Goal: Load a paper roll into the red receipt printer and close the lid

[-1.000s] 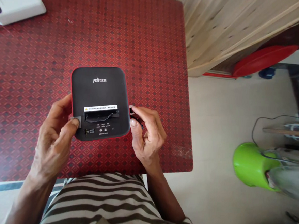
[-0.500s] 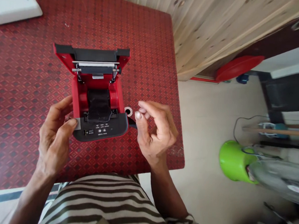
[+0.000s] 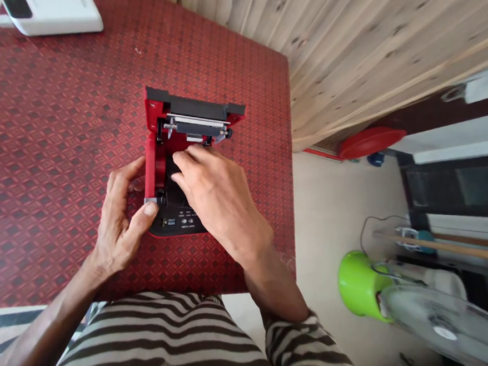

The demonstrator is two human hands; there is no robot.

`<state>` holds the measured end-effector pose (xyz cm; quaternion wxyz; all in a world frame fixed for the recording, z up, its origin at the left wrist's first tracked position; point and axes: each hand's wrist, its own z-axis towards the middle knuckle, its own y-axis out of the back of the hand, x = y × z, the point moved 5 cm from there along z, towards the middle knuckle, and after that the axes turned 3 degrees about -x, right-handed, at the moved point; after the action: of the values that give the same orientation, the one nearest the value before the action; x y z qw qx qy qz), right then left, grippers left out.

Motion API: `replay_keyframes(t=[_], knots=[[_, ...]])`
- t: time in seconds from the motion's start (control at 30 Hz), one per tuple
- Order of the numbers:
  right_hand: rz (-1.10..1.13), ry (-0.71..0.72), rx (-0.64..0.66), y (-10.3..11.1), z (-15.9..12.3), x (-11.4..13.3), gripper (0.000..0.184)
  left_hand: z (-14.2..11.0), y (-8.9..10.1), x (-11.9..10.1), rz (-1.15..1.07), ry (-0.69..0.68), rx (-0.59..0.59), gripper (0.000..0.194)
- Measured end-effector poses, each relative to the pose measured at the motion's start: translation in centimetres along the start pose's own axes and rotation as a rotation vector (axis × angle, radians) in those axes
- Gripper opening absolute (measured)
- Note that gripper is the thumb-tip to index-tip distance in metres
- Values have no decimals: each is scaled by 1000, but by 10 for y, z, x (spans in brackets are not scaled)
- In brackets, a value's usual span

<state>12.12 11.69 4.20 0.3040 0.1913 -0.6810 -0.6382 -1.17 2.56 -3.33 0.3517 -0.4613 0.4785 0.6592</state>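
Note:
A small red-and-black printer (image 3: pixel 150 160) lies on the table with its lid (image 3: pixel 197 106) raised, showing a roller under the lid. My left hand (image 3: pixel 120 213) grips its left side, thumb on the front corner and fingers along the red wall. Over the open compartment, my right hand (image 3: pixel 220 195) reaches in with bent fingers. Thumb and fingertips are around the black roll (image 3: pixel 172 188) inside, though part of the grip is hidden. The back of this hand covers the compartment's right side. Small printed icons show on the black front panel (image 3: pixel 178 228).
A white power bank (image 3: pixel 57 11) lies at the far left of the red patterned table (image 3: pixel 62 153). Wooden panelling (image 3: pixel 255 16) borders the table's far side. On the floor to the right are a green bucket (image 3: pixel 356 283) and a fan (image 3: pixel 443 325).
My right hand has moved left from beside the printer into its open compartment. My left hand still holds the printer's left side. The camera view has shifted, so the printer appears farther right.

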Motion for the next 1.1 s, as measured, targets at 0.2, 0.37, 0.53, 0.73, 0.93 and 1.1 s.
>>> replay_keyframes(t=[0.2,0.37,0.53,0.73,0.93,1.1], knots=[[-32,-3,145,-5,13,4,37,1,1,0,-11,-4,19,68],[-33,-12,212,-7,23,2,44,1,1,1,-4,-3,28,67],[-45,7,156,0,17,1,40,1,2,2,26,2,8,69],[-1,-12,53,7,0,-4,35,2,4,3,35,-21,-16,68],[-28,15,27,10,0,-1,38,4,3,5,23,-37,-38,68],[102,34,-121,39,-29,-5,30,5,2,4,43,-55,-53,66]])
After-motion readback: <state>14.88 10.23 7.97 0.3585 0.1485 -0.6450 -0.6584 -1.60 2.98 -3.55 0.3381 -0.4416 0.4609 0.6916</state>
